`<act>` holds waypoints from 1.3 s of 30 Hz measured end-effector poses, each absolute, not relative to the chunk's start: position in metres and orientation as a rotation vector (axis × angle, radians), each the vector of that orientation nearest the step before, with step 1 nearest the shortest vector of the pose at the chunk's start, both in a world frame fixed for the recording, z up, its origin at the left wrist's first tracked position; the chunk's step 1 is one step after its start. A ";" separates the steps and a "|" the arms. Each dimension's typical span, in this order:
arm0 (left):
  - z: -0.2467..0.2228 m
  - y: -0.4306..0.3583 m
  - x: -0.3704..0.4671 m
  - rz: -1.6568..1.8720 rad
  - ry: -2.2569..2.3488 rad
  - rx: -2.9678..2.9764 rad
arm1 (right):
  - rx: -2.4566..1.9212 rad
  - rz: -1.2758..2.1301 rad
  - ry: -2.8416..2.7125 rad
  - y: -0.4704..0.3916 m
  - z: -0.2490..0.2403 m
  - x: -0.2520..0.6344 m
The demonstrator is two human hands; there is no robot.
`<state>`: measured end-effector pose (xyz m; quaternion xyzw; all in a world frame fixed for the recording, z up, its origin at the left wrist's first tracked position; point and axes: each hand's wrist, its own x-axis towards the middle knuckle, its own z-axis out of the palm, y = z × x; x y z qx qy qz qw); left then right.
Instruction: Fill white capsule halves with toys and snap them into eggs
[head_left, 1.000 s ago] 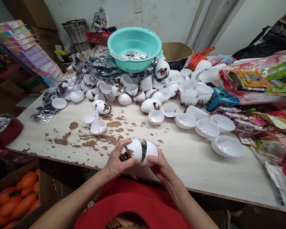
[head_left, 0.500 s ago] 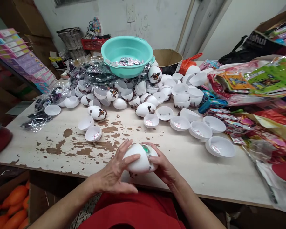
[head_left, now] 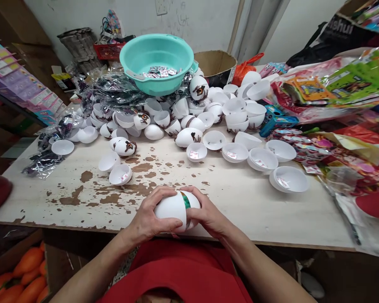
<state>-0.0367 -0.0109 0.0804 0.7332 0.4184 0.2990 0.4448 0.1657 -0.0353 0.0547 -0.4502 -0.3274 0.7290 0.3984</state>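
Between my hands, at the table's front edge, is a white plastic egg (head_left: 170,208) in two halves. My left hand (head_left: 151,212) wraps round the larger left half, its thumb in front. My right hand (head_left: 208,212) grips the smaller right half. A narrow gap runs between the halves, and shiny green wrapping (head_left: 186,200) shows through it; what else is inside is hidden. Ahead on the table lie open white half shells, some holding small printed packets, such as this half shell (head_left: 120,175). A closed egg with a brown printed pattern (head_left: 123,146) rests behind it.
A turquoise basin (head_left: 158,86) of small packets stands at the back, beside a cardboard box (head_left: 219,63). Clear-wrapped dark packages (head_left: 113,90) heap up at the left. Colourful toy packets (head_left: 337,90) crowd the right. Orange objects (head_left: 28,265) fill a box at lower left.
My left hand has closed round the larger egg half, its thumb now on the shell. The halves sit closer together, leaving a narrower strip of green. The view has shifted slightly.
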 end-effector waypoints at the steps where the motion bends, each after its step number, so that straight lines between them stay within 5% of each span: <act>1: 0.080 -0.010 -0.036 0.750 1.015 1.866 | -1.165 1.794 -0.861 -0.034 0.055 0.165; 12: 0.101 0.004 -0.026 0.600 1.101 1.881 | -0.823 1.862 -0.799 -0.037 0.034 0.169; 39: 0.091 0.008 -0.029 0.694 0.906 1.851 | -1.104 1.648 -1.152 -0.037 0.062 0.183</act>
